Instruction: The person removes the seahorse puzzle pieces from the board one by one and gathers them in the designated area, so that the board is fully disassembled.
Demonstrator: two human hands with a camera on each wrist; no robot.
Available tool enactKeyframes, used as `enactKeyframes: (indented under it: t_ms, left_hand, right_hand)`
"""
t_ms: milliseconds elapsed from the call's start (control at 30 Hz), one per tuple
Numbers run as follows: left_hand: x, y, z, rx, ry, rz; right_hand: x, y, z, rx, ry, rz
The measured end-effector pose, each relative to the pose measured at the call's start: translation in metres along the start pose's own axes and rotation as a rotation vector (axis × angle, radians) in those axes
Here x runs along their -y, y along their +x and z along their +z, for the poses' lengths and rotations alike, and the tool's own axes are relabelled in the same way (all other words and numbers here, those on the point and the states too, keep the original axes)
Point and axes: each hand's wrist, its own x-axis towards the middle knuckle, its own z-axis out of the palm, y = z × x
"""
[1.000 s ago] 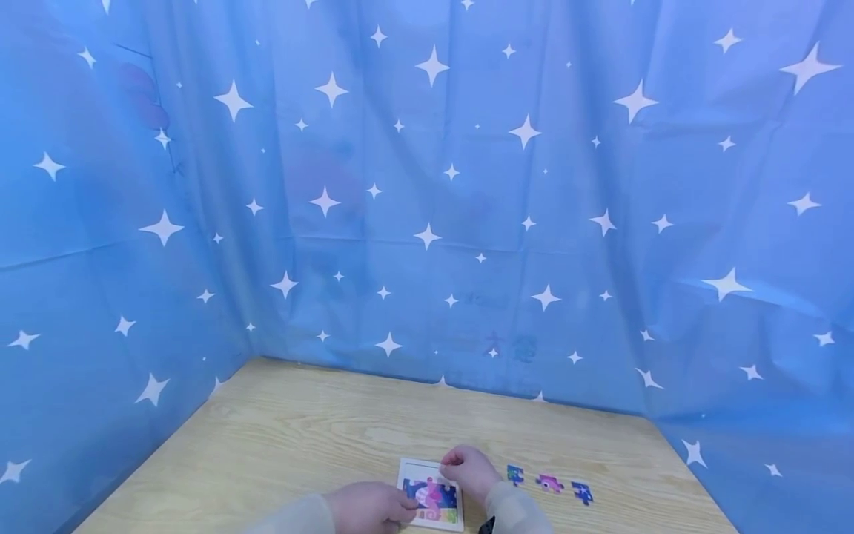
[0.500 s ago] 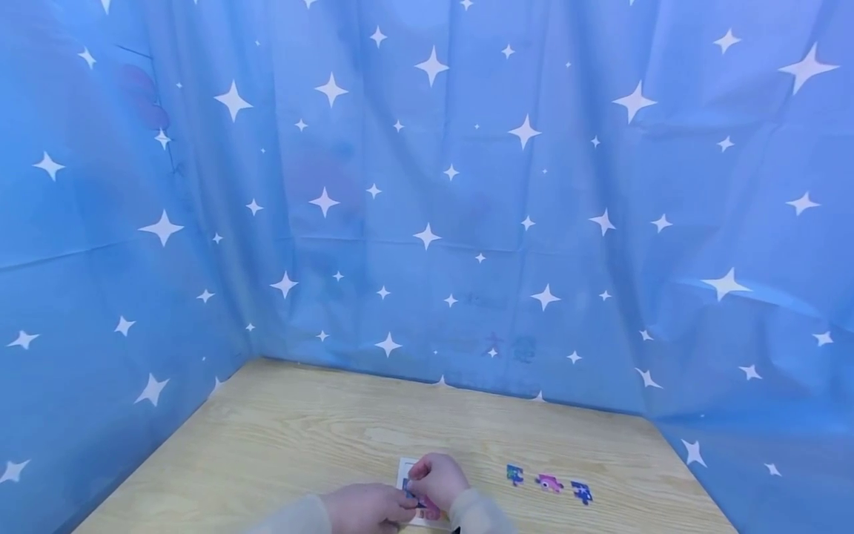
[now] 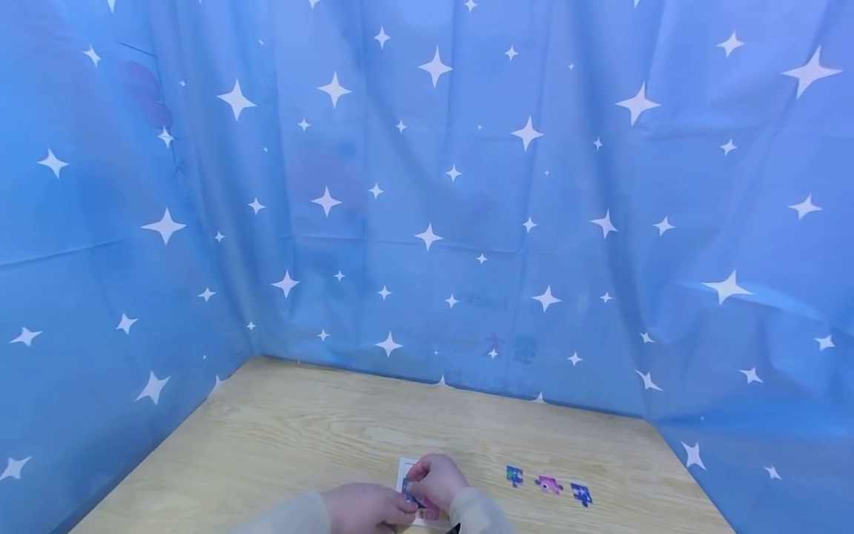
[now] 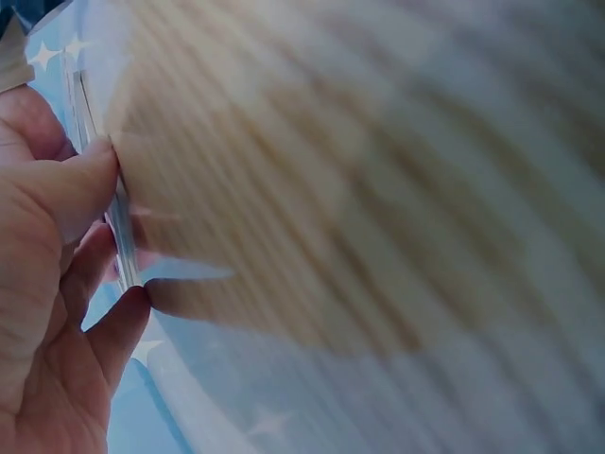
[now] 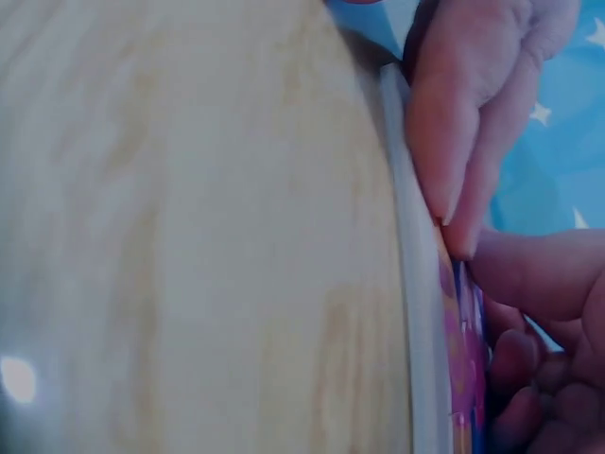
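A white-rimmed jigsaw tray (image 3: 402, 470) lies on the wooden table, with blue and pink pieces fitted in it. Much of it is hidden under my hands in the head view. My left hand (image 3: 370, 506) grips the tray's left side, thumb and fingers at its rim in the left wrist view. My right hand (image 3: 438, 479) reaches over the tray, its bent thumb and fingers pinching at a blue jigsaw piece (image 3: 407, 487). In the right wrist view, the right thumb (image 5: 534, 274) meets the left fingertips (image 5: 458, 222) over the colourful pieces (image 5: 463, 350).
Loose on the table right of the tray are a blue-green piece (image 3: 514, 475), a pink piece with an eye (image 3: 549, 484) and a blue piece with white marks (image 3: 582, 495). A blue star-patterned curtain (image 3: 427, 297) borders the wooden table (image 3: 320, 423) at back and sides.
My right hand has moved left and slightly down, from the tray's upper right corner to its left part, and has stayed there since. My left hand and the loose pieces are about where they were.
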Motion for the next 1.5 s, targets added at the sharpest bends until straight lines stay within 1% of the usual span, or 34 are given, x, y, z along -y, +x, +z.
enactKeyframes:
  t_ms: [100, 200, 300, 400, 533, 700, 833, 933, 1067, 1167, 1233, 1367, 1500]
  left_hand:
    - [-0.0006, 0.0003, 0.0001, 0.008, -0.039, -0.034]
    - [-0.0005, 0.0004, 0.0012, 0.012, -0.061, -0.060]
    - [0.0003, 0.0008, 0.0020, 0.012, -0.064, -0.058]
    - [0.0016, 0.0012, 0.0033, 0.002, -0.057, -0.035]
    - [0.0035, 0.0018, 0.0049, -0.008, -0.001, -0.008]
    - [0.0021, 0.0008, 0.0044, -0.032, 0.054, -0.001]
    - [0.0004, -0.0002, 0.0038, -0.046, 0.053, -0.011]
    - [0.0007, -0.0002, 0.0047, -0.051, 0.070, -0.023]
    - [0.0022, -0.0002, 0.0062, -0.048, 0.075, -0.035]
    - [0.0034, -0.0004, 0.0069, -0.043, 0.051, -0.045]
    - [0.0041, -0.0005, 0.0074, -0.041, 0.042, -0.049]
    - [0.0042, -0.0006, 0.0073, -0.034, 0.019, -0.063]
    - [0.0039, -0.0005, 0.0074, -0.025, 0.031, -0.065]
  right_hand:
    - [-0.0007, -0.0002, -0.0004, 0.032, 0.032, -0.001]
    - [-0.0013, 0.0001, -0.0006, 0.041, 0.046, -0.003]
    - [-0.0008, -0.0004, -0.0010, 0.044, 0.057, 0.012]
    - [0.0004, -0.0016, -0.0012, 0.045, 0.063, 0.033]
    - [0.0021, -0.0017, -0.0009, 0.042, 0.060, 0.041]
    - [0.0030, -0.0024, 0.0001, 0.047, 0.097, 0.065]
    - [0.0027, -0.0038, 0.0009, 0.049, 0.130, 0.073]
    - [0.0022, -0.0043, 0.0011, 0.046, 0.139, 0.068]
    - [0.0018, -0.0041, 0.0013, 0.040, 0.127, 0.043]
    - [0.0019, -0.0037, 0.0013, 0.035, 0.113, 0.026]
    - [0.0020, -0.0035, 0.0011, 0.039, 0.116, 0.040]
    - [0.0026, -0.0028, 0.0005, 0.058, 0.135, 0.097]
    - [0.0026, -0.0021, -0.0004, 0.076, 0.134, 0.105]
